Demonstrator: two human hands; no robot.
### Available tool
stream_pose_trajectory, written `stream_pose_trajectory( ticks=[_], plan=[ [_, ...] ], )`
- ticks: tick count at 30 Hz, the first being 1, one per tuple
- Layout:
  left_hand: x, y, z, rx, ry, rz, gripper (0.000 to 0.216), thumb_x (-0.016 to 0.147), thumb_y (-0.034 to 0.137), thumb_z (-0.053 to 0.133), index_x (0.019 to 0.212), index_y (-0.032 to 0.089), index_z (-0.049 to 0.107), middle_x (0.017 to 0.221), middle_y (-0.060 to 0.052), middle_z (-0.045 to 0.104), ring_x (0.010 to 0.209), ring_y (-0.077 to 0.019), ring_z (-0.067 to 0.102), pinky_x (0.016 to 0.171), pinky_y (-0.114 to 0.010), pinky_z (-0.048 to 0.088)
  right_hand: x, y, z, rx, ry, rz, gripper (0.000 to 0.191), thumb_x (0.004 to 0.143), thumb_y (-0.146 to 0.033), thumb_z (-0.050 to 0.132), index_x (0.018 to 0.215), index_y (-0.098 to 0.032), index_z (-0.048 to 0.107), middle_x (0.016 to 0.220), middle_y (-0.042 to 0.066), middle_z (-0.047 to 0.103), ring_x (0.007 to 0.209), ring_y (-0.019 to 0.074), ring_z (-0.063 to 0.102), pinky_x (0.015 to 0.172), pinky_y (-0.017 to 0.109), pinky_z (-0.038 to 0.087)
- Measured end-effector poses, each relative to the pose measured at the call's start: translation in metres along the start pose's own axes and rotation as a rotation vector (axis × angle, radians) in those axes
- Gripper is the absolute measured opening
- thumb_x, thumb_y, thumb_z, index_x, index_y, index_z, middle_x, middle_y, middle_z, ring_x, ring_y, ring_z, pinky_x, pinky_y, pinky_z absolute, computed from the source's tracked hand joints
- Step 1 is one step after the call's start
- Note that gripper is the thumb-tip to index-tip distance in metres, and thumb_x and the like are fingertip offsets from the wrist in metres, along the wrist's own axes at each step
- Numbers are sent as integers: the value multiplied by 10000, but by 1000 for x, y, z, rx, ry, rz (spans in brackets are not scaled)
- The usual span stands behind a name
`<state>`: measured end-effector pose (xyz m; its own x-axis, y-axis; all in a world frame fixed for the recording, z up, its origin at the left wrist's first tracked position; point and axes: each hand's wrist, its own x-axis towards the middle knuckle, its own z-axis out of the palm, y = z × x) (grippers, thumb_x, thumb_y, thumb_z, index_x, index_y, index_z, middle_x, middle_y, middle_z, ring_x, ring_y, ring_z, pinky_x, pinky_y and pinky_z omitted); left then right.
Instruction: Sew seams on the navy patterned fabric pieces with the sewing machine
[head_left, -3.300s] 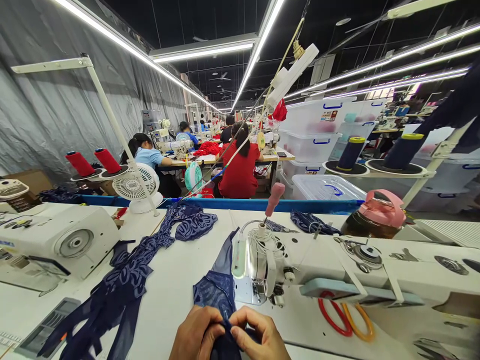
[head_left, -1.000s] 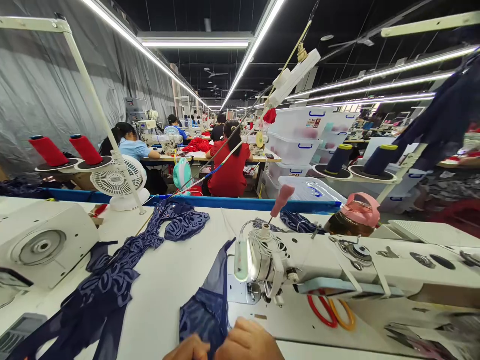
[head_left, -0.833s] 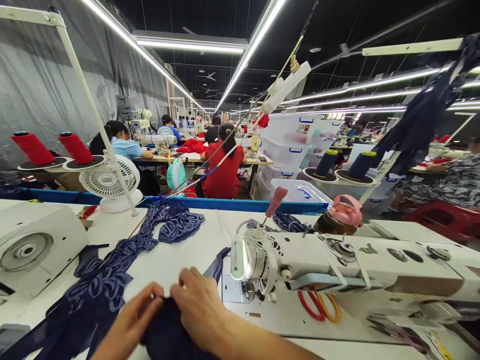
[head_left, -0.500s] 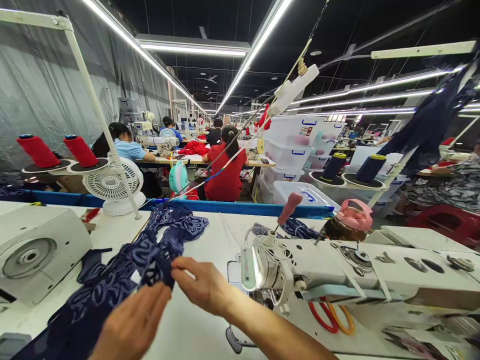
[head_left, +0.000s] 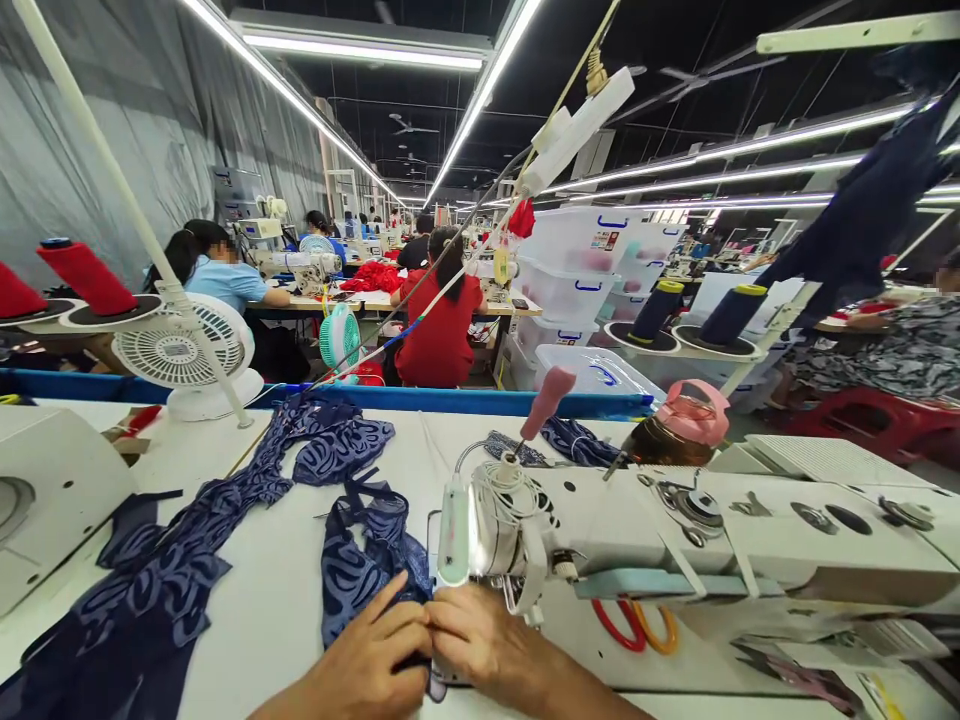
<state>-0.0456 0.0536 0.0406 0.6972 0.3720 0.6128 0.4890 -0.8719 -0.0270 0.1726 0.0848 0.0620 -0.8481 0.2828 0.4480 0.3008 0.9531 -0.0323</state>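
Observation:
A navy patterned fabric piece (head_left: pixel 367 540) with a thin strap lies on the white table, its near edge running under my fingers. My left hand (head_left: pixel 386 640) has its fingers curled on that edge, with the index finger reaching up over the cloth. Close against it, my right hand (head_left: pixel 480 635) pinches the fabric beside the head of the sewing machine (head_left: pixel 454 530). The needle area is mostly hidden behind the machine head and my right hand. To the left, a long heap of the same navy fabric (head_left: pixel 187 560) stretches across the table.
Red-handled scissors (head_left: pixel 622 625) and a yellow-handled pair (head_left: pixel 658 628) rest under the machine arm. A pink-lidded jug (head_left: pixel 686 425) stands behind it. A white fan (head_left: pixel 187 350), thread cones (head_left: pixel 656 312) and a second machine (head_left: pixel 60 510) surround the table. Co-workers sit beyond the blue trough (head_left: pixel 450 402).
Both hands have moved right from the navy heap to the sewing machine, bringing one fabric piece along. The view has shifted slightly right and down.

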Motion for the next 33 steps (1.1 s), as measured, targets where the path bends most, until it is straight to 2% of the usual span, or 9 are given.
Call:
stream_pose_trajectory(
  ticks=[3, 6, 8, 11, 14, 18, 23, 29, 33],
  plan=[
    [-20, -17, 0, -87, -143, 27, 182, 892, 176, 673, 1041, 280, 655, 1132, -9, 682, 1240, -193, 563, 1223, -523, 279, -22, -7, -5, 22, -13, 173, 208, 1018, -162, 479, 1198, -158, 583, 1151, 88, 670, 1008, 194, 622, 850, 293, 530],
    [-29, -25, 7, -48, -122, 22, 221, 925, 182, 629, 1124, 275, 654, 1309, -64, 636, 1367, -232, 485, 1188, -548, 321, -54, -8, -8, -58, 29, 277, 258, 984, -127, 459, 1181, -204, 607, 1121, 93, 691, 929, 202, 654, 805, 298, 550],
    [-21, -26, 10, -41, -95, -23, 265, 927, 130, 567, 1149, 249, 651, 1344, -104, 617, 1398, -264, 460, 1161, -584, 341, -72, -7, -9, -106, 83, 359, 311, 952, -91, 449, 1173, -216, 629, 1083, 105, 699, 905, 222, 663, 791, 326, 558],
    [4, -24, 11, -66, -139, -126, 344, 911, 82, 510, 1196, 229, 636, 1375, -135, 594, 1422, -304, 432, 1123, -576, 401, -86, -3, -9, -100, 132, 460, 394, 914, -68, 442, 1222, -217, 636, 1050, 118, 697, 927, 251, 663, 780, 357, 569],
    [25, -20, 15, -129, -180, -130, 347, 917, 94, 503, 1216, 225, 622, 1382, -139, 584, 1409, -304, 448, 1105, -525, 454, -86, 0, -8, -33, 141, 501, 430, 901, -60, 427, 1247, -211, 631, 1002, 110, 686, 911, 257, 665, 721, 345, 575],
    [34, -12, 22, -197, -231, -111, 308, 936, 96, 475, 1187, 195, 623, 1389, -165, 554, 1405, -303, 443, 1126, -528, 441, -87, -1, -6, 57, 130, 550, 440, 897, -44, 393, 1232, -220, 617, 999, 99, 667, 836, 226, 671, 648, 301, 549],
    [43, -12, 18, -226, -247, -208, 294, 951, 132, 500, 1204, 201, 634, 1355, -165, 579, 1322, -288, 521, 1042, -440, 537, -93, -4, 0, 35, 81, 659, 282, 864, -56, 406, 924, -212, 633, 934, 91, 655, 780, 235, 665, 653, 327, 529],
    [53, -19, 18, -354, -298, -248, 283, 1000, 171, 431, 1163, 235, 653, 1163, -92, 646, 1102, -219, 650, 995, -406, 575, -82, -5, -9, 46, 172, 706, 264, 854, -62, 385, 793, -226, 583, 821, 58, 644, 770, 215, 665, 684, 314, 527],
    [60, -17, 12, -375, -324, -229, 327, 1024, 171, 345, 1135, 216, 649, 999, -64, 641, 947, -175, 666, 928, -357, 605, -72, -8, -20, 42, 192, 711, 291, 873, -52, 366, 830, -236, 587, 803, 46, 638, 738, 204, 644, 679, 312, 518]
  ],
)
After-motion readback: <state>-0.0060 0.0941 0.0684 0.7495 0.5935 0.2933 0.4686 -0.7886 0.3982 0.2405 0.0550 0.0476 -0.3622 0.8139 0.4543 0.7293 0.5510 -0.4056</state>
